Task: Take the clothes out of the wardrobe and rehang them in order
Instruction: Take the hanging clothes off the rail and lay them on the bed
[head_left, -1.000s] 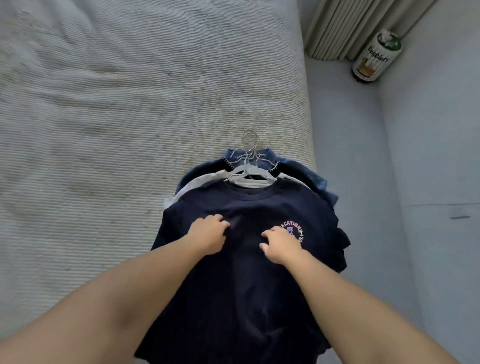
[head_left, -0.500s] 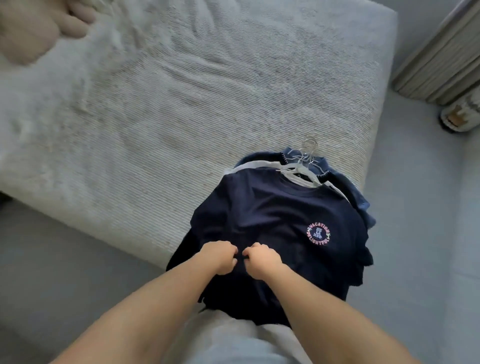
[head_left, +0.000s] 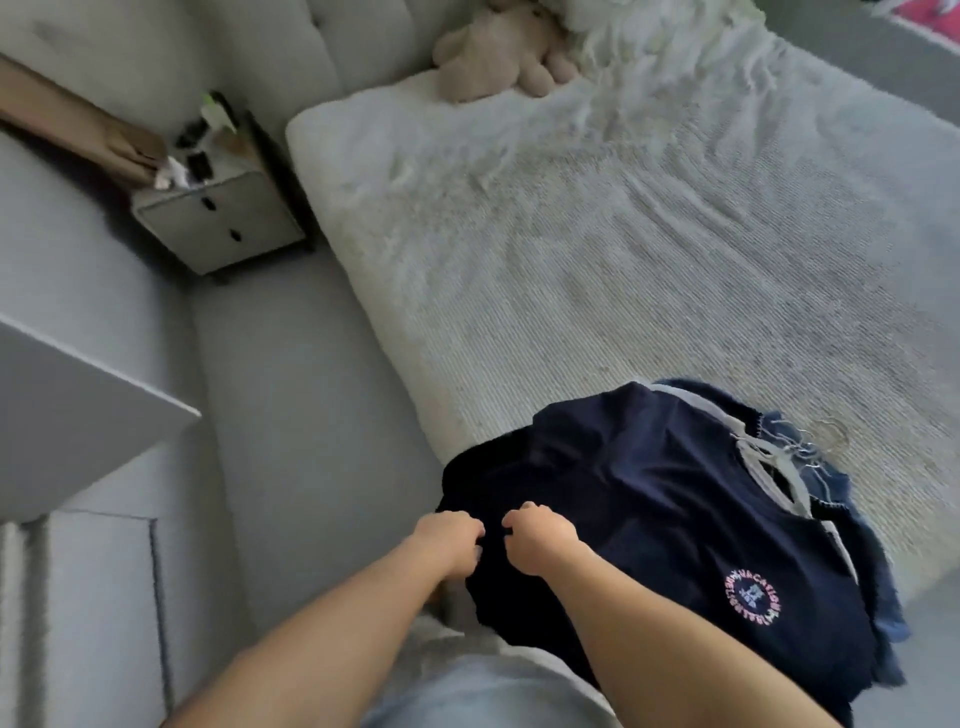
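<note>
Navy T-shirt (head_left: 649, 499) is lying on top of a stack of hangered clothes at the near corner of the bed (head_left: 597, 249), hem end hanging off the edge toward the person. Its long axis is running diagonally: collar w/ white hanger (head_left: 769, 467) pointing up-right onto the mattress, hem pointing down-left. Round pink logo (head_left: 753, 597) is facing up on the chest, at the right. Metal hooks (head_left: 826, 436) are sticking out just beyond the collar, resting on the cover. Left hand (head_left: 449, 540) & right hand (head_left: 540, 540) are sitting just beside each other near the hem, fingers curled tight, both pinching the navy fabric. Denim garment (head_left: 852, 488) & a white one are peeking out from under the shirt at the collar side. Nightstand (head_left: 218, 218) is standing at upper left, well apart; plush toy (head_left: 498, 57) is lying at the bed's far end.
</note>
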